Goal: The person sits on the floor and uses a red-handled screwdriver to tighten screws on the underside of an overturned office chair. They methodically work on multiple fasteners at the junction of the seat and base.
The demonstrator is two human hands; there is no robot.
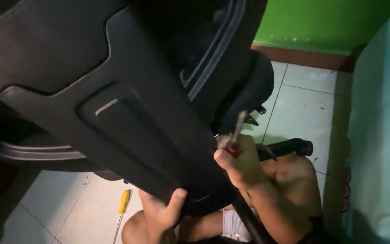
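Head view shows two screwdrivers — one with a red handle (234,145) clenched in my right hand (241,162), its metal shaft pointing up toward 12 o'clock, and one with a yellow handle (123,202) lying on the white tiled floor (301,97) at about 7 o'clock. My left hand (162,212) grips the lower edge of one black chair back (113,90), thumb over the rim. That big panel fills the frame from 9 to 12 o'clock and hides most of what lies beyond it. One black armrest (290,147) pokes out at 3 o'clock, just beside my knee (294,169) — green wall (321,20) beyond.
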